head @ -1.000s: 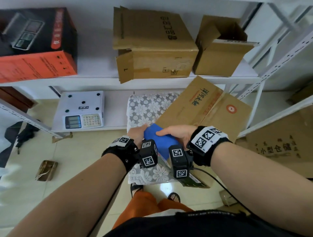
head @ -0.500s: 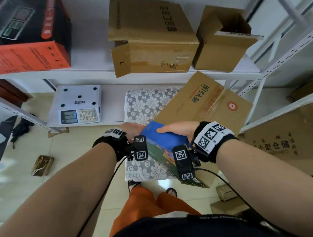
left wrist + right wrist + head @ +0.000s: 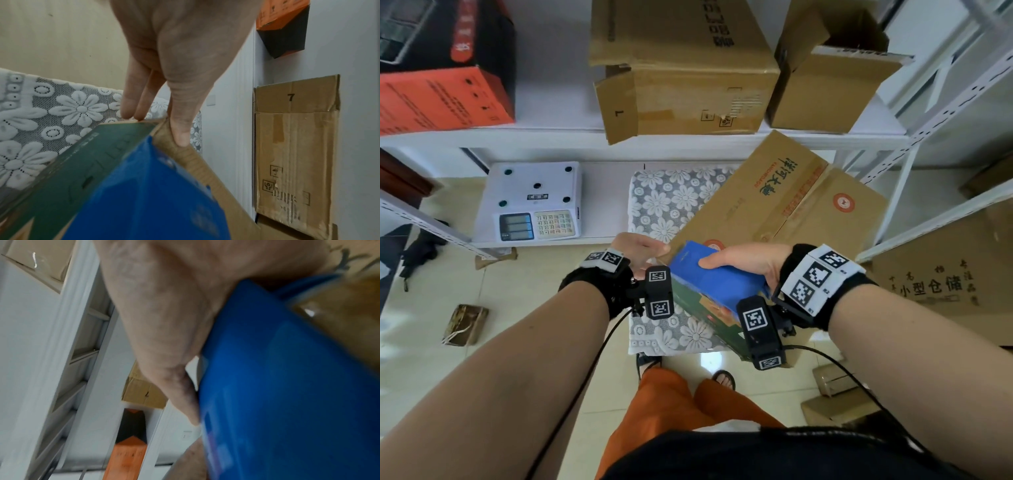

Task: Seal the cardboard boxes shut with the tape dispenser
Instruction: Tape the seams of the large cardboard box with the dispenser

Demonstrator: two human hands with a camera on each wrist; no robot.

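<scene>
— What has changed over the last second?
— The flat blue-and-green printed cardboard box [image 3: 717, 284] has tilted, now showing its green side.
— And the hands?
— The left hand [image 3: 640, 251] has moved to its far-left corner; the right hand [image 3: 746, 262] has shifted right.

Both hands [image 3: 688, 257] grip blue-green box [image 3: 719, 284] — lace cloth [image 3: 671, 198] beneath

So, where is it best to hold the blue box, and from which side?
Judging by its pose, take the blue box across its long blue face from the right, as the right hand does, while the left hand steadies the brown flap at its far end.
</scene>
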